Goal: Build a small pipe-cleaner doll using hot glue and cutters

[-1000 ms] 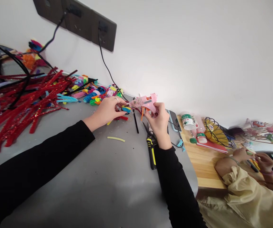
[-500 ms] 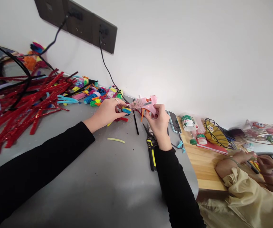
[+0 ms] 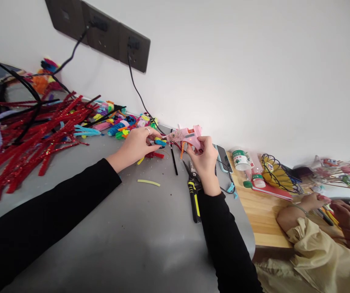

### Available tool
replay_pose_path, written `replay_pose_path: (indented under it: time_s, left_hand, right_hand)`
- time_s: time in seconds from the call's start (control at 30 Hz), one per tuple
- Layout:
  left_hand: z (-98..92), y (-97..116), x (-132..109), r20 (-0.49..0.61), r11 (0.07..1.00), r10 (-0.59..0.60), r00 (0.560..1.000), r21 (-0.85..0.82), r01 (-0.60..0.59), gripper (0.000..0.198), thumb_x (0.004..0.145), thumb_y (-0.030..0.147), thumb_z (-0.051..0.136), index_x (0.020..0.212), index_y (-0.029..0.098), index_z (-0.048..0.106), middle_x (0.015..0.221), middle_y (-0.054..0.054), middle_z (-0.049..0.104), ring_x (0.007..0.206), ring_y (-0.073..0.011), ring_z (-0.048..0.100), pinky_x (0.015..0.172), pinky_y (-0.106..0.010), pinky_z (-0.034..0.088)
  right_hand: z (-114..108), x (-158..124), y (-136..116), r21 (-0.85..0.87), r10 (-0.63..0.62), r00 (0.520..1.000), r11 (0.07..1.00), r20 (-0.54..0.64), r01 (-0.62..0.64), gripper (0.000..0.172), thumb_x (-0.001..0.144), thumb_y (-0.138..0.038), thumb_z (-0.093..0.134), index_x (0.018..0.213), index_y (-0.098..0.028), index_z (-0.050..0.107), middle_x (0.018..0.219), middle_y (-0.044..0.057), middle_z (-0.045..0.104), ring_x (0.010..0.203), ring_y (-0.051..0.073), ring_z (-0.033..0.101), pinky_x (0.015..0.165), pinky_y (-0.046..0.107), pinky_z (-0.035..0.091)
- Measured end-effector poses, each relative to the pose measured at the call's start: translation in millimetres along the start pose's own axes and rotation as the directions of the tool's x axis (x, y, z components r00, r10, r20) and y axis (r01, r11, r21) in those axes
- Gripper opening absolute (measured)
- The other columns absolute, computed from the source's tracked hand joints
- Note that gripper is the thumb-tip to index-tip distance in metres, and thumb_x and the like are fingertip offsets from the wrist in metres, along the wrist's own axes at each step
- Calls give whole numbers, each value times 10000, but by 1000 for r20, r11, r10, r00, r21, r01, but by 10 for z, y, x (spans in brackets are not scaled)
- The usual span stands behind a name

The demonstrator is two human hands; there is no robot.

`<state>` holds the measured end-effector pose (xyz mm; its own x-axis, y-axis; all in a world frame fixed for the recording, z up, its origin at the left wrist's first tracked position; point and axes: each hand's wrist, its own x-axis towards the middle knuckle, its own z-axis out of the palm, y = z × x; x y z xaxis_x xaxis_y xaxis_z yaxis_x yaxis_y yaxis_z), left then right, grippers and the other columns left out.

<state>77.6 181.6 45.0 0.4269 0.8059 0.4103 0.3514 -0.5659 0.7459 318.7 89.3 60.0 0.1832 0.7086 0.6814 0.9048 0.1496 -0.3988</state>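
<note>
My left hand (image 3: 138, 145) pinches a small blue and yellow fuzzy piece (image 3: 160, 141) between thumb and fingers. Wrapped round the handle of a pink glue gun (image 3: 187, 136) is my right hand (image 3: 204, 159). The gun's nozzle points left and meets or nearly meets the fuzzy piece; the exact contact is too small to tell. Below my right hand lie pliers (image 3: 194, 199) with black and yellow handles. A black stem (image 3: 174, 158) and a short yellow-green strip (image 3: 148, 182) rest on the grey table (image 3: 116, 244).
Red glittery pipe cleaners (image 3: 49, 138) heap at the left, beside colourful fuzzy pieces (image 3: 121, 126). A phone (image 3: 222, 158), bottles (image 3: 241, 160) and a wire basket (image 3: 278, 173) stand right. Another person's arms (image 3: 296, 211) are at far right. A black cord hangs from the wall socket (image 3: 133, 44).
Both hands hold the same things in nearly the same place. The blue and yellow piece has tilted slightly at the nozzle. The whole view has shifted slightly, and the other person's hands have moved.
</note>
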Motion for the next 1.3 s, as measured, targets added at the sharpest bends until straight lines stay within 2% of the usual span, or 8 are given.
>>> replay_pose_path:
  time_s: [0.3,0.8,1.03,1.17,1.3]
  left_hand:
    - [4,-13,7,-2,1000,3,1000,19,-3,193,811,280,793,995,222,793,997,-70,807,848,-243,725,774,-360,583]
    - [-6,-40,19,-19,1000,3,1000,-22,-3,179,826,323,773,971,219,788,995,-74,807,822,-225,723,770,-353,607]
    - [-21,-27,14,-22,1000,5,1000,-18,-5,160,825,265,765,973,208,787,974,-64,794,830,-214,719,778,-328,598]
    - [-39,-10,11,-42,1000,26,999,10,-25,192,814,250,768,999,198,776,984,-62,778,829,-210,703,772,-319,592]
    - [-50,18,8,-43,999,37,998,-17,-38,257,812,286,780,1054,199,777,1071,-67,781,835,-205,709,790,-324,608]
  right_hand:
    - [-8,2,28,-27,14,1000,1000,-1,-14,227,824,-372,639,1000,-260,550,733,-47,621,580,146,516,626,274,433]
    - [4,9,70,-31,0,1000,1000,-27,-1,217,815,-371,642,984,-262,560,773,-23,691,571,146,529,630,282,455]
    - [-11,21,66,-10,23,1000,1000,-16,-23,227,806,-368,646,984,-255,561,737,-35,664,581,148,551,631,276,450]
    - [-10,31,78,-20,77,997,997,-17,-77,246,815,-395,649,994,-256,551,759,-31,659,603,160,566,648,283,444]
    - [25,39,181,-139,223,973,963,-67,-230,317,825,-445,665,1049,-248,557,749,-13,651,657,210,582,661,302,416]
